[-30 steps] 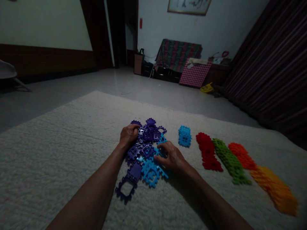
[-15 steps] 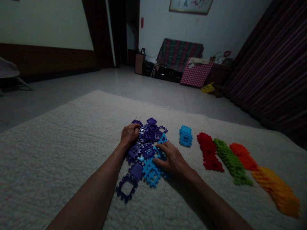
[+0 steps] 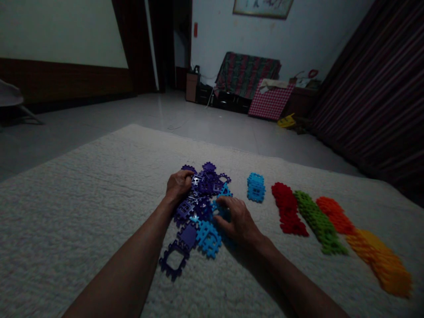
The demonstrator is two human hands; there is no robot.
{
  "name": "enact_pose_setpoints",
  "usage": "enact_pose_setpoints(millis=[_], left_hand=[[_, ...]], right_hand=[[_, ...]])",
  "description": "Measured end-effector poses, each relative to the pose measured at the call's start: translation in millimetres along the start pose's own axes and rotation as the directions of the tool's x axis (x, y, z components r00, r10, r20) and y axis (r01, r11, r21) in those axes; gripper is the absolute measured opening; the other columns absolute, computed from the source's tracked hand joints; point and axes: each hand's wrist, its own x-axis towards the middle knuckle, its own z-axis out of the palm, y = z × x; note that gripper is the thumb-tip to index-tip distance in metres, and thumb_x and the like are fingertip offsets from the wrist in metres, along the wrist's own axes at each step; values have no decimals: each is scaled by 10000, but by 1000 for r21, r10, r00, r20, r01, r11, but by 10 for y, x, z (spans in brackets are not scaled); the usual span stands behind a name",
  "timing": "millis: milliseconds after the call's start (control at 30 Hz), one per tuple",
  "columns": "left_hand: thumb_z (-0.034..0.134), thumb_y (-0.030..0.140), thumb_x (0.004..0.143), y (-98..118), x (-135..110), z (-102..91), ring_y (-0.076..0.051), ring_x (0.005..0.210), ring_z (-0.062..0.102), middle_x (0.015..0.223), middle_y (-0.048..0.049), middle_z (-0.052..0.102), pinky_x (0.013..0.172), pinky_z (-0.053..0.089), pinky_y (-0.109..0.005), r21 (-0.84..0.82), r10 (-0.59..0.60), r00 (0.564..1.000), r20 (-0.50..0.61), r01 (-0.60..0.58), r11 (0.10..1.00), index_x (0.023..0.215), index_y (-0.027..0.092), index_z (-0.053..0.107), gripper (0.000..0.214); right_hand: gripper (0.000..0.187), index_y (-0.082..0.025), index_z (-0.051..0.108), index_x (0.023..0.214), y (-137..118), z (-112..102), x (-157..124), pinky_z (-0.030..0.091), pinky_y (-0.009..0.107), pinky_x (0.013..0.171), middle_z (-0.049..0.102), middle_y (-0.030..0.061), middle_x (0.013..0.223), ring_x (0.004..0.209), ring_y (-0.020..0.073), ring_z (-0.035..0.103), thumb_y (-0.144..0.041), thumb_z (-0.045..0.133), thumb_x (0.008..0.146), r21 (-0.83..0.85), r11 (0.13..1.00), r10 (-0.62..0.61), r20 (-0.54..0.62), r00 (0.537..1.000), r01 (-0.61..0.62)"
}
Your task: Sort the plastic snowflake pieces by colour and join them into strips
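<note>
On a cream rug (image 3: 66, 212), the left hand (image 3: 179, 185) curled around purple tiles (image 3: 205, 183); the right hand (image 3: 236, 218) lay open-fingered on blue tiles (image 3: 208, 238). Red, green and orange rows (image 3: 316, 221) lay rightward; beyond, grey floor (image 3: 165, 115) and a draped sofa (image 3: 247, 79).

A rug (image 3: 82, 207) fills the lower frame, with bare floor (image 3: 165, 115) behind it. At the rug's centre lies a pile of tiles (image 3: 207, 183). The left hand (image 3: 178, 185) is at its left edge, the right hand (image 3: 238, 218) on its lower right. Right of the pile sits a small stack (image 3: 255, 187), then four rows of tiles (image 3: 318, 221) running toward the lower right.
</note>
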Motion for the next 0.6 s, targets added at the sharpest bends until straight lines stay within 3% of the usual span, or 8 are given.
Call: enact_pose_setpoints(millis=[133, 233, 333, 433, 500, 600], left_hand=[[464, 203, 839, -24, 4, 21, -172, 1034, 689, 1098, 9, 753, 971, 510, -262, -7, 0, 1000, -4, 0, 1000, 1044, 255, 764, 367], [470, 220, 841, -42, 5, 35, -177, 1021, 695, 1094, 9, 754, 973, 511, -273, -5, -11, 1000, -3, 11, 1000, 1050, 260, 761, 361], [470, 228, 844, -50, 7, 37, -177, 1015, 698, 1096, 8, 754, 968, 515, -275, -14, -6, 1000, -7, 6, 1000, 1047, 261, 761, 357], [470, 225, 839, -44, 7, 32, -185, 1025, 696, 1097, -3, 754, 970, 514, -279, -18, 3, 1000, -13, -4, 1000, 1032, 250, 767, 355], [470, 226, 836, -37, 6, 29, -192, 1023, 697, 1094, -6, 755, 969, 517, -286, -15, -2, 1000, -15, 1, 1000, 1028, 247, 770, 356], [471, 229, 833, -27, 1, 26, -187, 1018, 698, 1088, 9, 758, 964, 520, -274, -8, -8, 1000, -18, 8, 1000, 1027, 263, 772, 359]], right_hand=[[186, -221, 613, 1021, 18, -91, 44, 497, 347, 811, 698, 43, 932, 873, 196, 650, -271, 576, 845, 191, 978, 91, -32, 995, -83], [236, -211, 614, 1053, 160, -295, 84, 517, 298, 718, 700, 43, 906, 793, 179, 661, -339, 550, 865, 260, 949, 205, -88, 975, -176], [237, -192, 642, 1014, 384, -570, 87, 511, 307, 705, 706, 59, 890, 756, 187, 655, -331, 554, 844, 105, 968, 241, -152, 959, -227], [181, -198, 678, 931, 572, -798, 58, 509, 326, 752, 719, 60, 885, 801, 203, 665, -246, 572, 792, -47, 976, 210, -61, 976, -213], [177, -202, 690, 912, 646, -883, 34, 507, 326, 752, 716, 55, 868, 792, 200, 659, -213, 578, 775, -108, 971, 211, -18, 977, -212], [196, -205, 698, 919, 706, -904, 2, 507, 325, 754, 697, 49, 880, 802, 195, 644, -181, 592, 755, -171, 960, 219, -44, 975, -223]])
